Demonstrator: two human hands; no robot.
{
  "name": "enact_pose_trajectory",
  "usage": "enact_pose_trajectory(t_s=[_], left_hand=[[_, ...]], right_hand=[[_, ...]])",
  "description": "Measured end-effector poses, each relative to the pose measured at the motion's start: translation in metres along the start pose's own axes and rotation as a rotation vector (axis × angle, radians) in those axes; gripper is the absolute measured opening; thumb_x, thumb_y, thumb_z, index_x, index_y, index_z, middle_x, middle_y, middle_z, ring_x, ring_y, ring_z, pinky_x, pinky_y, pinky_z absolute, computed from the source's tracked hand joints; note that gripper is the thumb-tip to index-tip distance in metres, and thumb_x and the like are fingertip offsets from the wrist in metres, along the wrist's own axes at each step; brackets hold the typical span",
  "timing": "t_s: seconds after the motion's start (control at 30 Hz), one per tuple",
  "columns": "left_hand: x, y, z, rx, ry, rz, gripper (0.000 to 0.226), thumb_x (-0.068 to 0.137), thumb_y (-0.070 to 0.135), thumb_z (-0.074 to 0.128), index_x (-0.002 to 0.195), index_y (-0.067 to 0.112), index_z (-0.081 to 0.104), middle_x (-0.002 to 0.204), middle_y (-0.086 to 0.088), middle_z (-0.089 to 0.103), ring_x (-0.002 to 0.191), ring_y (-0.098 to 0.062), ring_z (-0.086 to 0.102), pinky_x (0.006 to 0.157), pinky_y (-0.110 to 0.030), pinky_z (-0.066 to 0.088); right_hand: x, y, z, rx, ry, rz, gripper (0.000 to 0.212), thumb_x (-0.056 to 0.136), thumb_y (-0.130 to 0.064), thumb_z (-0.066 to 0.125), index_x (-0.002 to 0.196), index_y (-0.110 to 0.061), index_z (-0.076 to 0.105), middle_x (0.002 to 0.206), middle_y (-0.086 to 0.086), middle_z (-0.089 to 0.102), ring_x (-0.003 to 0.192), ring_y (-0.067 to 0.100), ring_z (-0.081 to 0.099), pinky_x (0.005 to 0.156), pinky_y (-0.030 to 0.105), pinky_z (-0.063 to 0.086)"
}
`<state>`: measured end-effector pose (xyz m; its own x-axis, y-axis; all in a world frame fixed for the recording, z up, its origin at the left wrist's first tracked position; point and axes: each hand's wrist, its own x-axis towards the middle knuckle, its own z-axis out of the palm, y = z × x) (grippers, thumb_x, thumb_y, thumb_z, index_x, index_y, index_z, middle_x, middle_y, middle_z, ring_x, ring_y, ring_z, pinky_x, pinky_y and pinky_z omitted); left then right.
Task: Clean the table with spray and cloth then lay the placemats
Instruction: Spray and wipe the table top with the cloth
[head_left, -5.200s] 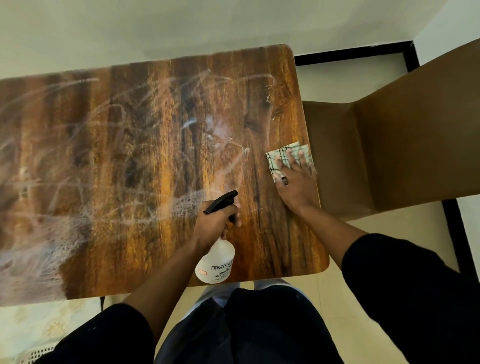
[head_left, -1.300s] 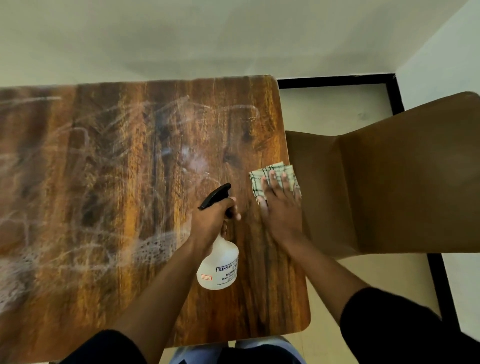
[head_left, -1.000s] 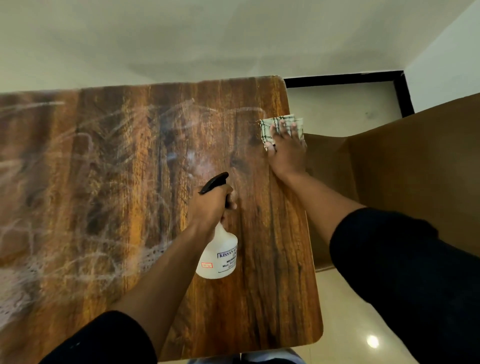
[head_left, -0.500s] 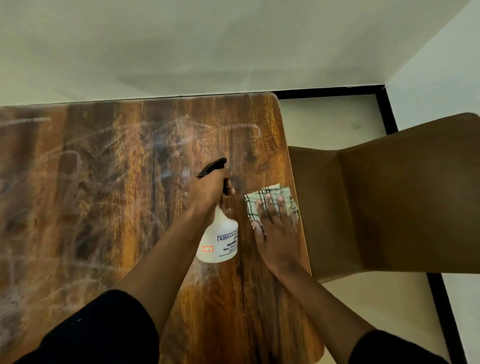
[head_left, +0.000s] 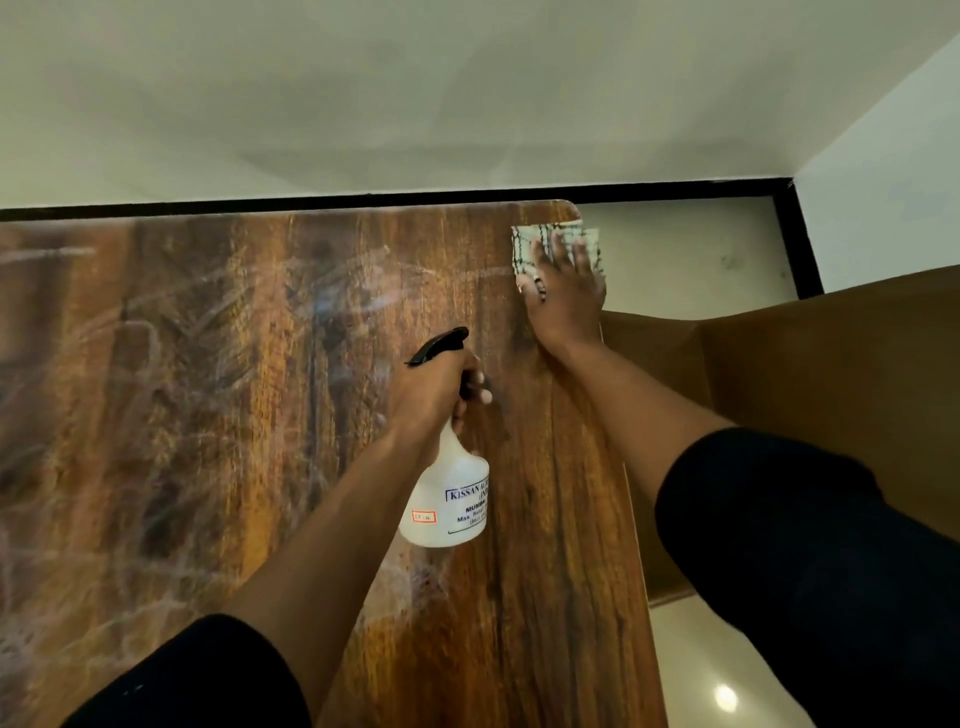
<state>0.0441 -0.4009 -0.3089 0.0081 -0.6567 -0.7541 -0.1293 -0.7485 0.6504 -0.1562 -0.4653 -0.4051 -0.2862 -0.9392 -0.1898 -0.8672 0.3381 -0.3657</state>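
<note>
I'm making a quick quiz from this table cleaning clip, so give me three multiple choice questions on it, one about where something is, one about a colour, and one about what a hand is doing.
1. Where on the table is the cloth?
A. far right corner
B. near left corner
C. centre

2. What colour is the spray bottle trigger head?
A. red
B. black
C. yellow

3. What is the right hand doing?
A. hanging idle
B. squeezing a trigger
C. pressing flat on the cloth

Answers:
1 A, the cloth lies at the far right corner, partly over the edge.
2 B, the head above the white body is black; the left hand grips its neck.
3 C, straight fingers lie spread over the cloth.
</note>
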Motion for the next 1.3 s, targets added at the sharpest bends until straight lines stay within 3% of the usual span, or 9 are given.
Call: enact_pose_trajectory(t_s=[0.23,0.43,0.63,0.77,1.0,1.2,1.3], left_hand=[[0.002,0.008,0.002,-0.028,-0.014,0.025,0.013,0.095,0.012,0.064,0.090,0.003,0.073,0.079,-0.013,0.073,0.045,-0.011,0.062,0.038,-0.023,0.036],[0.002,0.009,0.007,-0.027,-0.024,0.024,0.023,0.095,0.015,0.065,0.074,0.008,0.070,0.064,-0.007,0.071,0.076,-0.027,0.061,0.043,-0.025,0.037],[0.004,0.011,0.016,-0.003,-0.052,0.007,0.022,0.094,0.012,0.065,0.075,0.005,0.071,0.061,-0.010,0.070,0.062,-0.022,0.057,0.039,-0.025,0.037],[0.009,0.011,0.016,0.008,-0.061,-0.018,0.024,0.096,0.015,0.066,0.073,0.008,0.071,0.063,-0.008,0.071,0.065,-0.023,0.059,0.041,-0.024,0.037],[0.016,0.012,0.014,-0.008,-0.060,-0.019,0.022,0.098,0.016,0.065,0.078,0.010,0.071,0.062,-0.003,0.072,0.079,-0.026,0.063,0.048,-0.026,0.038],[0.020,0.011,0.006,-0.068,-0.064,0.015,0.015,0.097,0.014,0.064,0.087,0.008,0.072,0.072,-0.005,0.074,0.075,-0.024,0.069,0.043,-0.025,0.038],[0.019,0.007,-0.005,-0.095,-0.065,0.038,0.013,0.097,0.014,0.064,0.090,0.007,0.073,0.075,-0.006,0.074,0.063,-0.019,0.068,0.041,-0.024,0.037]], right_hand=[[0.004,-0.005,-0.006,-0.039,0.020,-0.014,0.056,0.107,-0.041,0.038,0.160,-0.027,0.026,0.170,0.000,0.017,0.157,0.026,0.005,0.125,0.055,0.008],[-0.099,0.005,0.015,-0.011,0.089,-0.131,0.056,0.103,-0.045,0.041,0.157,-0.031,0.035,0.167,-0.003,0.026,0.157,0.020,0.012,0.123,0.047,0.012],[-0.166,0.018,0.034,-0.046,0.080,-0.141,0.057,0.105,-0.046,0.038,0.160,-0.036,0.025,0.169,-0.011,0.016,0.157,0.012,0.002,0.124,0.040,0.006],[-0.133,0.028,0.029,0.013,0.081,-0.173,0.055,0.105,-0.047,0.041,0.158,-0.038,0.029,0.168,-0.010,0.020,0.157,0.014,0.006,0.125,0.044,0.012],[-0.021,0.031,-0.001,0.027,0.040,-0.046,0.056,0.106,-0.051,0.038,0.159,-0.040,0.023,0.169,-0.007,0.013,0.157,0.020,0.002,0.123,0.048,0.013],[0.054,0.010,-0.017,0.048,0.012,0.032,0.056,0.106,-0.037,0.047,0.159,-0.032,0.029,0.170,-0.001,0.014,0.158,0.024,0.004,0.122,0.043,0.019],[0.074,-0.001,-0.018,0.067,0.033,0.077,0.054,0.105,-0.032,0.050,0.157,-0.032,0.034,0.169,-0.002,0.018,0.157,0.023,0.007,0.122,0.041,0.021]])
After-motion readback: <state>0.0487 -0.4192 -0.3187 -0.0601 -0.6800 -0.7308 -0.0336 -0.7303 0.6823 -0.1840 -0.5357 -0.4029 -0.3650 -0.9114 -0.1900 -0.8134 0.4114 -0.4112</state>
